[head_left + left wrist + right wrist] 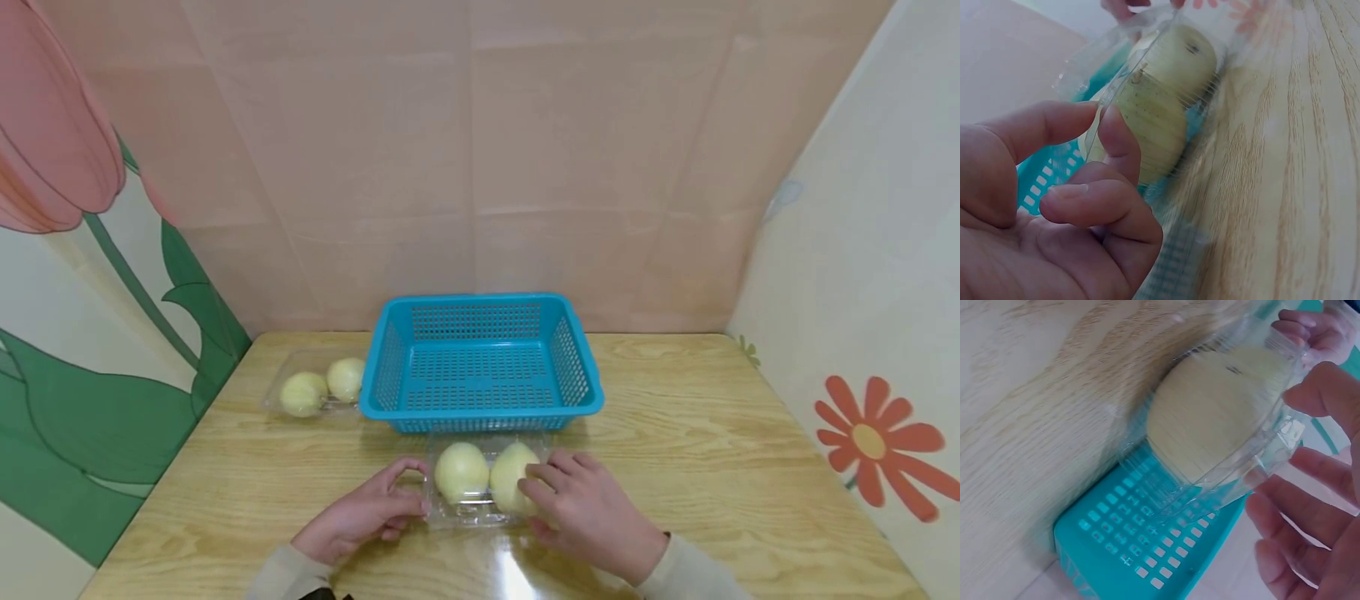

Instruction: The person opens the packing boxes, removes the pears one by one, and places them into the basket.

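A clear plastic clamshell box [472,521] with two pale yellow pears [461,473] sits on the table in front of the basket. My left hand [371,510] pinches the box's left edge between thumb and index finger; the left wrist view shows the thin plastic rim [1105,97] between those tips. My right hand [592,517] is at the box's right end, its loosely bent fingers over the right pear. In the right wrist view, its thumb [1316,394] and spread fingers [1297,506] stand apart along the rim.
Just behind the box stands a blue perforated plastic basket [480,413] with nothing in it. Left of the basket lies a second clear box with two pears [303,394]. The wooden table [697,433] meets a pink backdrop [480,167] behind and flower-patterned panels at both sides.
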The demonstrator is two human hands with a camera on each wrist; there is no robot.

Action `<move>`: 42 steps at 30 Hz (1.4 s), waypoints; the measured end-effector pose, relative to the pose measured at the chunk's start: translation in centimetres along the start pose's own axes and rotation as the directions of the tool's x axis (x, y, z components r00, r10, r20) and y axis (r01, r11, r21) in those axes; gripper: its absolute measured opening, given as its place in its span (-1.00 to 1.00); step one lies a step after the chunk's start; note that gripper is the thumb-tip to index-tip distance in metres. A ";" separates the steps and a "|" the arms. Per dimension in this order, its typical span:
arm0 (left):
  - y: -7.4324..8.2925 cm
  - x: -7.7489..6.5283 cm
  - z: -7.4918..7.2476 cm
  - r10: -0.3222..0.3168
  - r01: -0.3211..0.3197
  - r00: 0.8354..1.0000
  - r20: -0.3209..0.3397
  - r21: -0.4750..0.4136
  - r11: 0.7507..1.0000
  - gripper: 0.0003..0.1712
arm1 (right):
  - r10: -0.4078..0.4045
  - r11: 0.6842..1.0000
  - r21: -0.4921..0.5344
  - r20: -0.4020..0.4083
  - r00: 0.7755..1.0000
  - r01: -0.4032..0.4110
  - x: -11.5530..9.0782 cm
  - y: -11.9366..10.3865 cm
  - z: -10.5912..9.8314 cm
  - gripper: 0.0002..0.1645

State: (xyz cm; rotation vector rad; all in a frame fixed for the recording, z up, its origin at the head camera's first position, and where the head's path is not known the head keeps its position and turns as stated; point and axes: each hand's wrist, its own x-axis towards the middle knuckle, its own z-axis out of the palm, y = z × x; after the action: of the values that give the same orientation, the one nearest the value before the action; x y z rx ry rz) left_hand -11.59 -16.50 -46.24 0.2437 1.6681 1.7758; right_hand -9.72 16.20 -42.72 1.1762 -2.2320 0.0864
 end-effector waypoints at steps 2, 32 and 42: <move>0.0 0.0 -0.1 -0.001 0.002 1.000 0.009 -0.001 1.000 -0.30 | -0.009 1.000 0.005 -0.011 1.000 0.009 0.0 0.0 0.0 -0.44; -0.3 0.1 -0.6 -0.020 0.020 1.000 0.020 0.012 1.000 -0.29 | -0.089 0.996 -0.005 -0.123 0.988 0.089 -0.2 0.8 0.8 -0.74; -0.2 -0.1 -0.4 -0.013 0.013 1.000 0.025 0.015 1.000 -0.32 | -0.048 0.998 0.017 -0.258 0.965 0.054 0.8 2.2 -0.5 -0.65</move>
State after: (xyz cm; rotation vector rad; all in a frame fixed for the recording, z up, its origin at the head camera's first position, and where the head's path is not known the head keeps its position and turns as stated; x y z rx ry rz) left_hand -11.68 -16.86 -46.50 0.2607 1.6623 1.7442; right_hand -11.48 17.07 -41.40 1.1628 -1.9769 0.2332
